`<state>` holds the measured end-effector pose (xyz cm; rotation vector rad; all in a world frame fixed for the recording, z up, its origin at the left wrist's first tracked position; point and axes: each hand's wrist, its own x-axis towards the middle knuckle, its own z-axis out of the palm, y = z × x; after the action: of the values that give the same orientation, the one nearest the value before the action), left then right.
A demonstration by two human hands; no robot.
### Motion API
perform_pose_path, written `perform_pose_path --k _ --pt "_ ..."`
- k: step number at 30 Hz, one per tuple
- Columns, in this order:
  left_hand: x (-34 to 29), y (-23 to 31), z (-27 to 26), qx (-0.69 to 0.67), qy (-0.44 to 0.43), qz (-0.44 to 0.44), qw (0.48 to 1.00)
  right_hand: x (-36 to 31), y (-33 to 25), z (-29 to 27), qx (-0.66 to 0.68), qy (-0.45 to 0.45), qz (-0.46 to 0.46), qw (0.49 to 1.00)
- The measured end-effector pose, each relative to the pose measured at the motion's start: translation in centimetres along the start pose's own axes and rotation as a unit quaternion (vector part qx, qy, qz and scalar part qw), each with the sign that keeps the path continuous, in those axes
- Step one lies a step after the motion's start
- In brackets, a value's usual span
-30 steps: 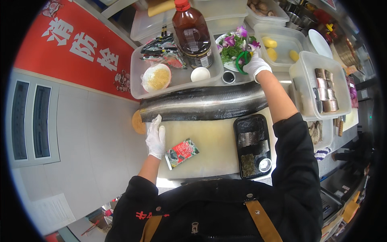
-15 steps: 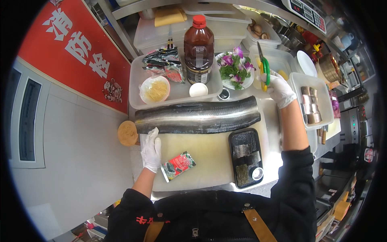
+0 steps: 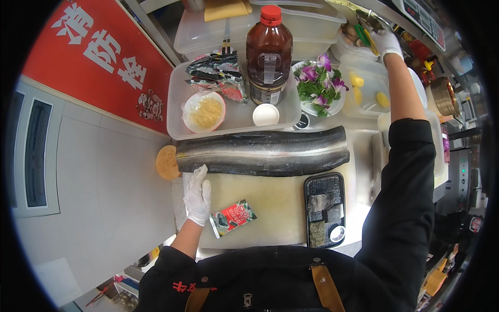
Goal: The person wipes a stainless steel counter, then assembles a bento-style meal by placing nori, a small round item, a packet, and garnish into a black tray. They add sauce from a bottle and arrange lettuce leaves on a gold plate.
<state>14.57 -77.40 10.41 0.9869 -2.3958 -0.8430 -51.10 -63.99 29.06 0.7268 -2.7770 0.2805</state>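
A long, dark eel fillet (image 3: pixel 270 151), opened out with a pale stripe down its middle, lies across the pale cutting board (image 3: pixel 260 197). My gloved left hand (image 3: pixel 198 200) rests at its lower left edge, fingers stretched out and holding nothing. Far off at the upper right, my gloved right hand (image 3: pixel 387 44) is closed around scissors (image 3: pixel 372 43) with green and yellow handles, beside stacked metal pans; the blades are hard to make out. On the board lie a small red and green packet (image 3: pixel 234 217) and a black tray (image 3: pixel 325 182) with pieces of fish skin and dark sheet.
Behind the eel stands a clear bin (image 3: pixel 179 99) with a brown bottle (image 3: pixel 268 52), a bowl of yellow shreds (image 3: pixel 204 115) and a white cup (image 3: pixel 265 115). Purple flowers (image 3: pixel 318 83) on a plate and a tub (image 3: pixel 371 109) of yellow pieces sit to the right. A round wooden block (image 3: pixel 166 163) adjoins the board's left.
My right hand has carried the scissors up and away to the far upper right, with the arm stretched out. My left hand stays by the eel. The whole view has shifted slightly.
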Motion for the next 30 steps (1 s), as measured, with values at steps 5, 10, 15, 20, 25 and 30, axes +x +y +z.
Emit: perform_pose_path --k 5,10,15,20,25,30 --pt "0.1 0.0 0.2 -0.003 0.006 -0.005 1.0 -5.0 -6.4 1.0 -0.24 -0.17 -0.391 0.872" --pt "0.2 0.2 0.0 0.008 0.01 0.002 1.0 -12.2 -12.6 5.8 -0.09 -0.29 -0.3 0.904" --pt "0.1 0.2 0.0 0.011 0.009 0.006 1.0 -16.4 -14.1 6.7 -0.04 -0.274 -0.231 0.933" --pt "0.0 -0.4 0.2 -0.008 0.009 0.009 1.0 -15.2 -8.5 5.3 0.165 -0.157 -0.115 0.967" --pt "-0.1 -1.0 0.3 -0.005 0.006 0.027 1.0 -13.8 -4.3 6.6 0.358 -0.136 0.01 0.924" --pt "-0.1 -0.8 0.1 -0.001 -0.009 0.02 1.0 -16.0 -4.9 5.1 0.642 -0.095 0.143 0.747"
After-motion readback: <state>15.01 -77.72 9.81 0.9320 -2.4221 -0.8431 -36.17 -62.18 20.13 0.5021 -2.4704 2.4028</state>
